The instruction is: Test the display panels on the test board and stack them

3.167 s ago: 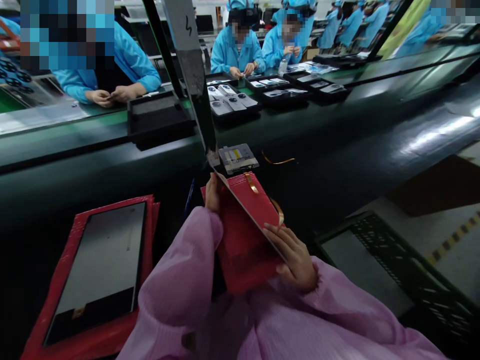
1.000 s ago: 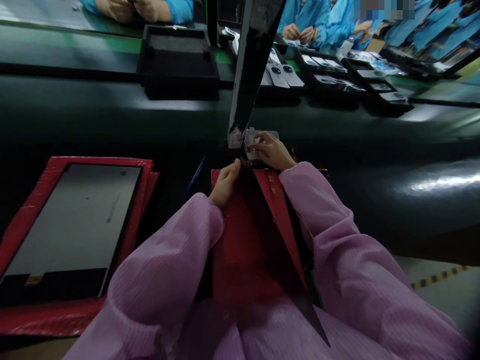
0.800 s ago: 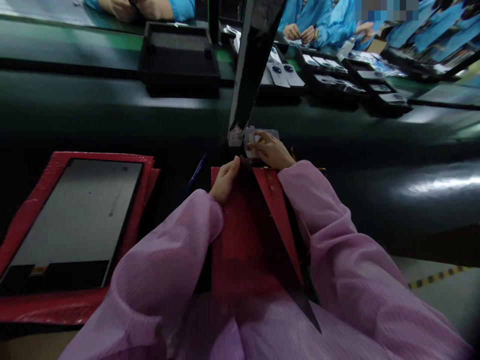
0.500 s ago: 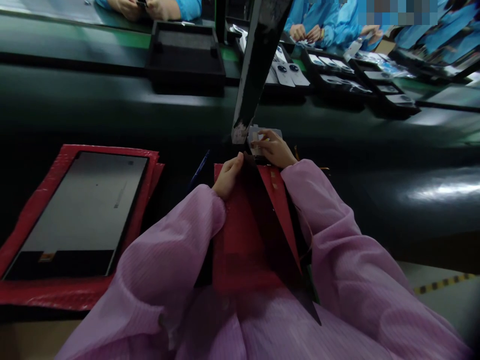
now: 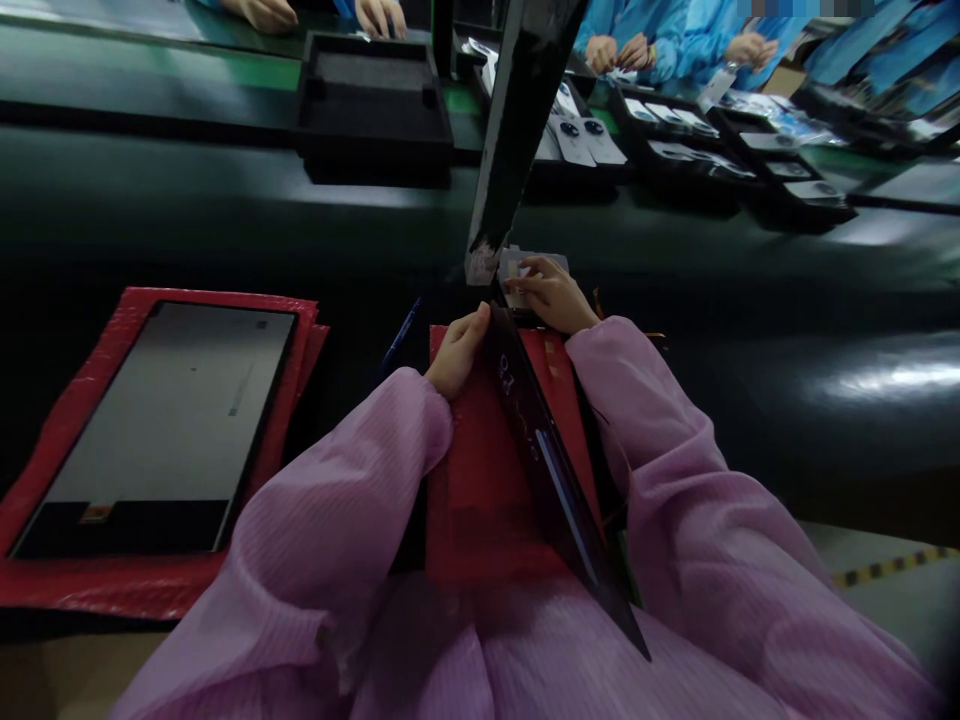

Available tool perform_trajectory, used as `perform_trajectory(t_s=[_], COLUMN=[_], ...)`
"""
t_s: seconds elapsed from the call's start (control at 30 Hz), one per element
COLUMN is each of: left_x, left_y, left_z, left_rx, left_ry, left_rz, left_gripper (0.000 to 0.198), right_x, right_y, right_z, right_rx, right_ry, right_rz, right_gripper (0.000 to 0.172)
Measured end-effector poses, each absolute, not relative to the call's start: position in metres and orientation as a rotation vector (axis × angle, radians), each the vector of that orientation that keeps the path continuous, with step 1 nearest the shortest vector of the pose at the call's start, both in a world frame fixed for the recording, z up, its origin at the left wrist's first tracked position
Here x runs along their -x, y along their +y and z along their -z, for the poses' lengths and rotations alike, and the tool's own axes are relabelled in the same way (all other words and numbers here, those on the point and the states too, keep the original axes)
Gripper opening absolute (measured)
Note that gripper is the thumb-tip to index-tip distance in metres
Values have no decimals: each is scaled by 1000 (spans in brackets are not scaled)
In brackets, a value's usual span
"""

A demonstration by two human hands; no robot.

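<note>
My left hand (image 5: 459,352) is closed on the top end of a dark display panel (image 5: 551,460). The panel stands tilted on its long edge above a red bubble-wrap pad (image 5: 484,480), its lower corner reaching over my lap. White marks and a pale streak glow on its face. Just beyond the panel's top end, my right hand (image 5: 553,297) presses bent fingers onto a small pale box (image 5: 517,268); the fingertips partly cover what they touch. To the left, another display panel (image 5: 169,400) lies flat, grey back up, on red bubble wrap (image 5: 67,410).
A blue pen (image 5: 401,335) lies left of my left hand. A dark metal post (image 5: 517,130) rises right behind the pale box. Across the bench are a black tray (image 5: 375,110) and further trays with white parts (image 5: 581,142). Co-workers' hands (image 5: 619,52) are at work there.
White marks and a bright streak now show on the tilted panel, which was dark before. My hands have barely moved. A co-worker's hand at the far left has shifted to the black tray's edge.
</note>
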State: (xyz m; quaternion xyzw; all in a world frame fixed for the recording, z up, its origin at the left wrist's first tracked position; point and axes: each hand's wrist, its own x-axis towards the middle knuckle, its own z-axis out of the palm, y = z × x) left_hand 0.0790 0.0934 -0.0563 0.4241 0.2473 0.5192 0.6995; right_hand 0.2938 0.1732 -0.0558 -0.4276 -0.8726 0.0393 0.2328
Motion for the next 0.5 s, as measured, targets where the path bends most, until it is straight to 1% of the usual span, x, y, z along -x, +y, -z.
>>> perform_trajectory(t_s=[0.1, 0.23, 0.3, 0.37, 0.43, 0.5], left_x=[-79, -78, -77, -77, -76, -76], left_y=[93, 94, 94, 94, 95, 95], left_z=[56, 55, 54, 53, 53, 52], left_rx=[-968, -986, -973, -942, -917, -910], left_ry=[515, 513, 519, 519, 508, 484], left_rz=[-1157, -1151, -1129, -1111, -1102, -1097], left_gripper=[51, 52, 52, 51, 50, 49], right_x=[-295, -309, -319, -325, -324, -313], right_y=[176, 148, 107, 52, -7, -60], right_z=[41, -18, -49, -68, -69, -58], right_rx=[1172, 1196, 1256, 1340, 1376, 1408], right_ry=[-2380, -2280, -2133, -2002, -1904, -1769], right_rz=[-134, -71, 17, -41, -145, -239], right_gripper=[30, 29, 29, 32, 34, 36])
